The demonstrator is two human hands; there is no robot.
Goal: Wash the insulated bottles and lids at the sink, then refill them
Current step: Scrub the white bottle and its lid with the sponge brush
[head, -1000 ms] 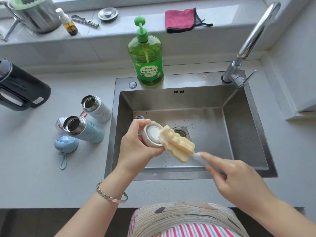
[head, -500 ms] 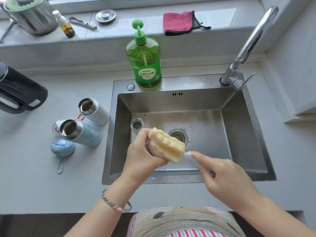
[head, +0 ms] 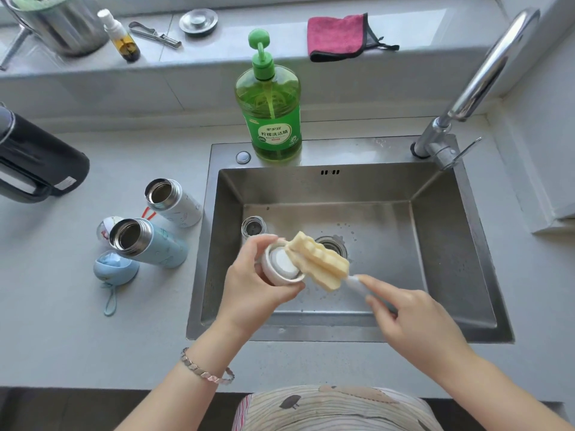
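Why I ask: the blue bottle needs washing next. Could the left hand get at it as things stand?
Probably not yet: the left hand grips a lid. With that put down, the blue bottle on the counter looks reachable, path free.

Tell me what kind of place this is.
Most likely a home kitchen, at the sink: a stainless steel sink with a chrome faucet, a green pump bottle of dish soap on its rim, and a pink cloth on the ledge behind.

White lid (head: 281, 265) tilted above sink (head: 451, 244); blue bottle (head: 152, 244), white bottle (head: 175, 203) open on counter (head: 62, 306).
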